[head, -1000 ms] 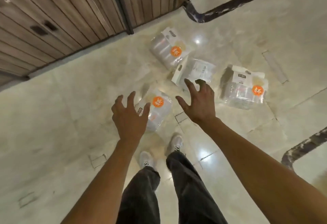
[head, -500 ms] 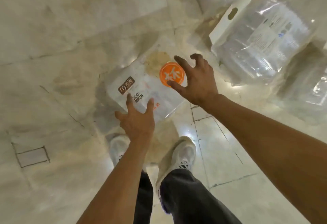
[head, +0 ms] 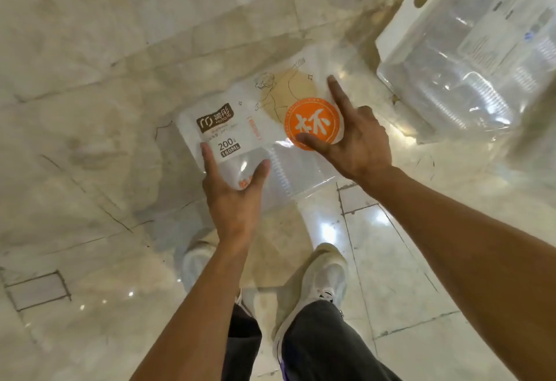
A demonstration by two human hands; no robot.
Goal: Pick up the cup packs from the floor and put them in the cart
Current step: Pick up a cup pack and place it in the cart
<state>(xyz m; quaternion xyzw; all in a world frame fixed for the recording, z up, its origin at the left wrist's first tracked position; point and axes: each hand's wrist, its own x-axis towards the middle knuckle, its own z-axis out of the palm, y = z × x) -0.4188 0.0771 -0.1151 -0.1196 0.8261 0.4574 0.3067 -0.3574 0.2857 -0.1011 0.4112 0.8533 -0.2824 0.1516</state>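
A clear cup pack point(head: 249, 128) with a white label and a round orange sticker lies flat on the marble floor in front of my feet. My left hand point(head: 233, 209) reaches over its near edge, with forefinger and thumb spread straight and touching the label. My right hand point(head: 358, 143) sits on the pack's right side, its thumb on the orange sticker and its forefinger pointing straight along the pack. Its other fingers bend down past the right edge, out of sight. A second clear cup pack point(head: 469, 58) with a white handle card lies at the upper right. No cart is in view.
My white shoes point(head: 325, 272) stand just below the near pack on the glossy marble floor point(head: 90, 110). A small square floor plate point(head: 36, 290) is set in at the lower left.
The view has dropped much closer to the floor. Both hands have gone from hovering spread above the near pack to touching it, left at the near edge, right on the orange sticker.
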